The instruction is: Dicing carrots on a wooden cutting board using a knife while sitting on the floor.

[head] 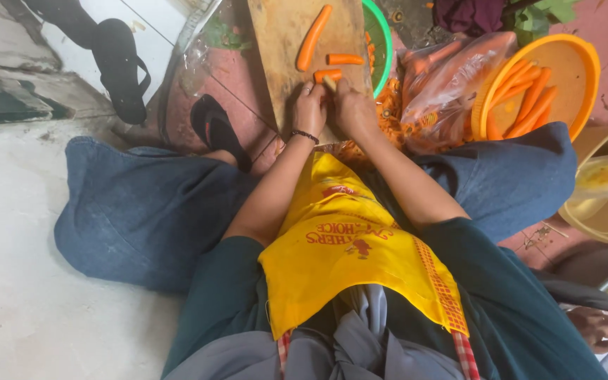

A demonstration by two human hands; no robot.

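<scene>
Left hand [309,107] and right hand [352,107]: side by side, both closed on a short carrot piece [328,76] at the near end of the wooden cutting board [283,42], piece lying crosswise, just ahead of the fingertips. Two more carrots beyond. Orange basin [580,56] of peeled carrots well right; the right hand is nearer it.

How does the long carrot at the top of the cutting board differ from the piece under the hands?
The long carrot is whole and slanted, lying untouched at the board's far end. The short piece is a cut stub lying crosswise, with the left hand and right hand touching it. Both are orange and peeled, on the wooden board.
</scene>
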